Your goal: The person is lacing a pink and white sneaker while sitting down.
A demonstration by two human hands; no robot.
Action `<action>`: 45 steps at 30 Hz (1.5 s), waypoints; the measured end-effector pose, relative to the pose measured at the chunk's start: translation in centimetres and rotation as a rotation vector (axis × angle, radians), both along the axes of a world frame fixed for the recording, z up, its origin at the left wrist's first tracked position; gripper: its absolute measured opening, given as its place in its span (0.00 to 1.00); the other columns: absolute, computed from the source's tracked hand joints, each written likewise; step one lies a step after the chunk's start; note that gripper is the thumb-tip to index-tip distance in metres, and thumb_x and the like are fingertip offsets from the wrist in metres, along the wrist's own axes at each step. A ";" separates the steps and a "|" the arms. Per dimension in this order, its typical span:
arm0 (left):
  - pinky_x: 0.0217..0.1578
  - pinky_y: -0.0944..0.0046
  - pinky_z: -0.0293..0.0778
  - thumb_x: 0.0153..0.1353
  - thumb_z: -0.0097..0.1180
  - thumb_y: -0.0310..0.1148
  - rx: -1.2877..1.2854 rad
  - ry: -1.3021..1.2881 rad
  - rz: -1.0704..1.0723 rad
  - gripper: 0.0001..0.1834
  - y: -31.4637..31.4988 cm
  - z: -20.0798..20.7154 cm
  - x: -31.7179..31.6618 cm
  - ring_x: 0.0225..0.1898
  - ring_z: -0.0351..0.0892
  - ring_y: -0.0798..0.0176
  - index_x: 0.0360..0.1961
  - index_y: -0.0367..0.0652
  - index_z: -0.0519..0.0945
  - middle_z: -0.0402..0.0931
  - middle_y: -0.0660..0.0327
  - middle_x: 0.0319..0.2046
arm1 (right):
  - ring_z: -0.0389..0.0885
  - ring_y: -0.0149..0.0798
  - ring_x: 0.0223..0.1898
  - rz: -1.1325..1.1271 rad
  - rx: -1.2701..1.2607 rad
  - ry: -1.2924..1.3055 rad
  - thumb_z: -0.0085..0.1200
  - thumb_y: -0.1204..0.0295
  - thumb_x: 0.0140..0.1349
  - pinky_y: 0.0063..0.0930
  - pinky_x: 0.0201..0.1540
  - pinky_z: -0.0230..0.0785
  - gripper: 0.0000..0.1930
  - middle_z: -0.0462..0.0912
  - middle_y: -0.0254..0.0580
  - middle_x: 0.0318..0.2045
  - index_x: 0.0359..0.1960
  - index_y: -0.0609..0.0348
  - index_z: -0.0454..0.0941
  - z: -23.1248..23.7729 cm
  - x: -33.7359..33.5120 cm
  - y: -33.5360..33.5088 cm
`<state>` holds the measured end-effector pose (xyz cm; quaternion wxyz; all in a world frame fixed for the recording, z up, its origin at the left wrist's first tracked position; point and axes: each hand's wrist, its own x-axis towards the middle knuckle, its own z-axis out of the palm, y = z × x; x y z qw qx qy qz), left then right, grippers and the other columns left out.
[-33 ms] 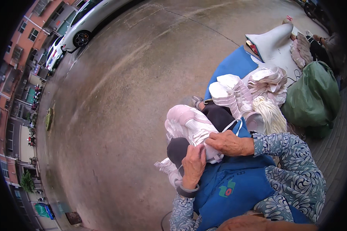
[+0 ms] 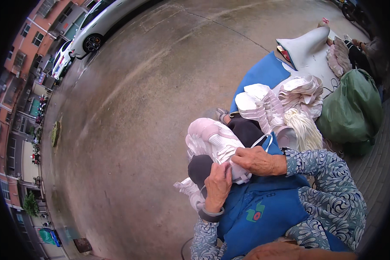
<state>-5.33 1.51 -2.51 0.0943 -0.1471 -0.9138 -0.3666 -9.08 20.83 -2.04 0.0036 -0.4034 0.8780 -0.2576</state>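
Closely, left hand [image 2: 217, 184] and right hand [image 2: 256, 161] work at a white-and-pink shoe upper [image 2: 216, 141]

Both hands are closed in a pinch on the shoe upper, nearly meeting at its near end; whether the fingertips have its edge or a lace is too small to tell. It lies just beyond them, slanting away to the left. Below the hands spreads a blue apron [image 2: 268, 212] with a green and red motif, and a dark band [image 2: 210, 215] circles the left wrist. Just left of the left hand sits a dark rounded shape [image 2: 199, 170], with pale strips [image 2: 188, 188] hanging beside it. A thin white loop of cord [image 2: 264, 138] rises just above the right hand.

Farther beyond the right hand are a second dark shape [image 2: 247, 130], a bundle of cream laces [image 2: 305, 130] and two pale stacks [image 2: 259, 104] [image 2: 302, 95] of ridged pieces. Right of those, a green bag [image 2: 353, 108] bulges. Past the stacks lie a blue sheet [image 2: 260, 76] and a white sheet [image 2: 307, 52].

Well away from the hands, ahead and left, concrete ground [image 2: 130, 130] stretches to a white car [image 2: 102, 21], a second, smaller-looking car [image 2: 61, 60] and orange-fronted buildings [image 2: 41, 32].
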 end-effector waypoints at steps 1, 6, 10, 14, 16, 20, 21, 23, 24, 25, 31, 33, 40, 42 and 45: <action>0.26 0.55 0.70 0.55 0.60 0.27 -0.014 -0.022 -0.011 0.06 0.0 0.1 -0.1 0.26 0.75 0.49 0.35 0.43 0.80 0.69 0.54 0.27 | 0.79 0.45 0.31 -0.017 0.011 0.044 0.53 0.76 0.51 0.34 0.27 0.73 0.12 0.70 0.46 0.34 0.37 0.61 0.69 0.0 0.0 0.1; 0.27 0.55 0.74 0.58 0.58 0.29 -0.082 -0.078 -0.031 0.05 0.1 1.1 -0.6 0.28 0.78 0.47 0.36 0.43 0.79 0.72 0.54 0.31 | 0.78 0.43 0.30 -0.008 0.086 0.074 0.52 0.76 0.52 0.32 0.28 0.72 0.09 0.69 0.45 0.32 0.36 0.62 0.69 0.9 -0.2 -0.3; 0.27 0.54 0.74 0.57 0.59 0.29 -0.044 -0.074 -0.014 0.06 0.0 0.7 -0.7 0.29 0.78 0.47 0.36 0.43 0.79 0.72 0.54 0.31 | 0.77 0.42 0.29 -0.051 0.156 0.071 0.51 0.76 0.52 0.33 0.28 0.71 0.08 0.69 0.45 0.32 0.35 0.63 0.69 1.0 -0.1 -0.5; 0.27 0.55 0.73 0.56 0.59 0.28 -0.019 -0.132 0.008 0.06 -0.2 -0.8 -0.5 0.29 0.78 0.47 0.36 0.42 0.79 0.72 0.54 0.31 | 0.78 0.44 0.29 -0.051 0.108 0.106 0.54 0.75 0.48 0.33 0.26 0.70 0.10 0.69 0.47 0.32 0.31 0.63 0.68 -0.3 -0.1 -0.1; 0.25 0.57 0.70 0.55 0.60 0.27 0.025 -0.113 0.022 0.05 -0.2 -1.2 -0.6 0.26 0.75 0.52 0.34 0.42 0.79 0.69 0.56 0.27 | 0.78 0.45 0.30 -0.060 0.117 0.055 0.55 0.76 0.47 0.33 0.26 0.70 0.10 0.69 0.47 0.32 0.31 0.64 0.68 -0.8 -0.2 -0.3; 0.24 0.59 0.68 0.53 0.61 0.26 0.022 -0.086 0.034 0.05 -0.1 -0.8 -0.8 0.23 0.73 0.56 0.32 0.42 0.79 0.68 0.57 0.25 | 0.77 0.46 0.32 -0.081 0.056 -0.014 0.54 0.76 0.47 0.34 0.28 0.71 0.10 0.69 0.47 0.34 0.31 0.64 0.68 -0.7 -0.3 -1.0; 0.24 0.59 0.69 0.53 0.61 0.26 -0.017 -0.118 0.047 0.05 0.0 -0.5 -0.9 0.23 0.74 0.54 0.32 0.42 0.79 0.69 0.57 0.26 | 0.77 0.46 0.32 -0.073 0.066 -0.053 0.54 0.76 0.48 0.34 0.28 0.71 0.10 0.69 0.47 0.34 0.31 0.64 0.68 -0.6 -0.3 -1.1; 0.24 0.58 0.69 0.54 0.60 0.26 -0.023 -0.096 0.020 0.04 0.0 -0.2 -1.0 0.24 0.75 0.53 0.31 0.41 0.78 0.69 0.57 0.26 | 0.77 0.45 0.32 -0.085 0.046 -0.021 0.54 0.76 0.48 0.34 0.29 0.71 0.09 0.69 0.47 0.33 0.31 0.64 0.69 -0.2 -0.3 -1.1; 0.25 0.57 0.70 0.54 0.60 0.27 -0.057 -0.124 0.013 0.04 0.0 -0.2 -1.0 0.25 0.76 0.51 0.31 0.41 0.78 0.69 0.56 0.27 | 0.77 0.45 0.32 -0.092 0.083 -0.050 0.53 0.76 0.48 0.34 0.29 0.71 0.08 0.69 0.46 0.32 0.30 0.63 0.69 -0.1 -0.2 -1.0; 0.25 0.57 0.70 0.54 0.60 0.27 -0.044 -0.094 0.004 0.04 0.0 -0.2 -1.1 0.25 0.76 0.51 0.31 0.41 0.78 0.69 0.56 0.27 | 0.77 0.45 0.32 -0.088 0.055 -0.020 0.53 0.76 0.48 0.34 0.29 0.71 0.08 0.69 0.46 0.32 0.30 0.63 0.69 -0.1 -0.2 -0.9; 0.24 0.54 0.72 0.56 0.58 0.28 -0.137 -0.068 -0.008 0.05 0.2 -0.8 -0.9 0.26 0.77 0.48 0.31 0.41 0.75 0.70 0.55 0.29 | 0.76 0.45 0.31 -0.112 -0.017 0.079 0.52 0.76 0.48 0.34 0.31 0.68 0.06 0.69 0.44 0.30 0.28 0.59 0.70 -0.1 -0.4 -0.5; 0.23 0.52 0.74 0.57 0.56 0.30 -0.224 -0.080 -0.029 0.06 0.2 -0.6 -1.2 0.26 0.78 0.48 0.33 0.41 0.72 0.69 0.52 0.32 | 0.73 0.46 0.30 -0.096 -0.002 0.049 0.52 0.76 0.52 0.37 0.30 0.66 0.05 0.70 0.45 0.30 0.31 0.59 0.72 0.4 -0.6 -0.8; 0.27 0.50 0.72 0.55 0.57 0.30 -0.165 -0.211 -0.092 0.07 -0.6 -0.1 -1.2 0.29 0.77 0.44 0.33 0.42 0.74 0.70 0.53 0.33 | 0.70 0.41 0.33 -0.105 0.020 0.249 0.52 0.73 0.49 0.33 0.37 0.62 0.04 0.70 0.41 0.30 0.27 0.56 0.73 2.0 -0.5 -0.5; 0.27 0.49 0.73 0.55 0.57 0.30 -0.129 -0.111 -0.081 0.07 -0.3 -0.4 -1.1 0.29 0.77 0.45 0.33 0.42 0.73 0.70 0.53 0.33 | 0.70 0.41 0.33 -0.061 0.047 0.190 0.52 0.73 0.50 0.33 0.37 0.62 0.03 0.71 0.41 0.31 0.27 0.56 0.74 1.8 -0.5 -0.2; 0.26 0.49 0.73 0.56 0.57 0.30 -0.169 -0.093 -0.009 0.07 0.3 -0.9 -1.0 0.28 0.78 0.45 0.34 0.42 0.73 0.70 0.53 0.33 | 0.71 0.42 0.33 -0.070 0.014 0.159 0.52 0.73 0.50 0.34 0.37 0.62 0.03 0.71 0.41 0.31 0.27 0.56 0.74 1.2 -0.6 -0.2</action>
